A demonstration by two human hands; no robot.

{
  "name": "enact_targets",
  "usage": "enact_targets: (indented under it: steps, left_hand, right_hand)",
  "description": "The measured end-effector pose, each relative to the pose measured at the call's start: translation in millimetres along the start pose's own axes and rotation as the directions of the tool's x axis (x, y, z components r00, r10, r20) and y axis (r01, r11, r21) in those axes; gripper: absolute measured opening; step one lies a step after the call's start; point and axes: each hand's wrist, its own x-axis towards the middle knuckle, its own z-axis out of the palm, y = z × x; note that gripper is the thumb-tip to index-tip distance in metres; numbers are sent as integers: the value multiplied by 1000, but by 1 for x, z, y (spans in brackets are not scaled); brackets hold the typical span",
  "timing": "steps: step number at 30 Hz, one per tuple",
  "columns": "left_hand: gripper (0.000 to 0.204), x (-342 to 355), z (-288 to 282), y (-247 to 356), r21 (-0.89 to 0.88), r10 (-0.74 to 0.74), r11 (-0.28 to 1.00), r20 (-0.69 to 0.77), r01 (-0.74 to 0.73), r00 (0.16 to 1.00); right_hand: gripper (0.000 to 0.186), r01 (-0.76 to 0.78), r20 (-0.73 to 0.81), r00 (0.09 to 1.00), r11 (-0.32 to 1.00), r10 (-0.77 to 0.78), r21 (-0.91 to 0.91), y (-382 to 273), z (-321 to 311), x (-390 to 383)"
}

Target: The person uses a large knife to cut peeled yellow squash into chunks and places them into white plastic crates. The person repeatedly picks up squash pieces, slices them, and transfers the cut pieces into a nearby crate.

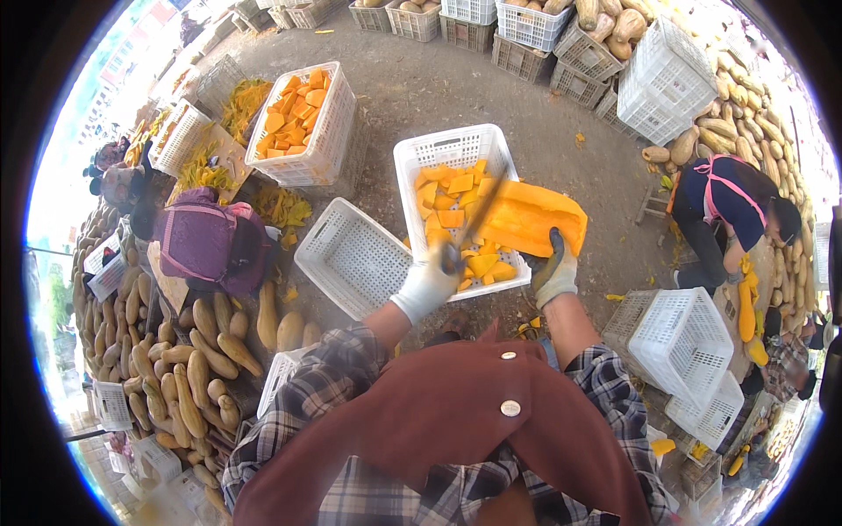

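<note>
My left hand (427,285), in a pale work glove, is closed round the handle of a knife (485,209). The blade looks blurred and points up and away, against the left end of a long peeled orange squash piece (537,216). My right hand (558,271), gloved with dark fingertips, grips the near right side of that piece, its thumb on the top. Below the squash stands a white plastic crate (410,156) with many cut squash chunks (448,200) in it. The squash reaches over the crate's right edge.
A white crate without chunks (344,254) lies left of mine; a full crate of chunks (294,114) stands beyond it. Whole squashes (189,386) are piled at left. Co-workers sit at left (210,237) and right (732,206). Stacked crates (680,337) stand at near right.
</note>
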Motion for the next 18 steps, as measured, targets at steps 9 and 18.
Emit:
enact_targets:
  steps: [9,18]
  left_hand:
    - [28,19,-48,22,-392,117,878,-382,-275,917]
    - [27,-7,15,-19,-406,-352,768,378,495,856]
  right_hand:
    - [39,40,-147,986,976,-73,-213,-14,14,-3]
    - [32,21,-47,998,987,-28,-158,-7,17,7]
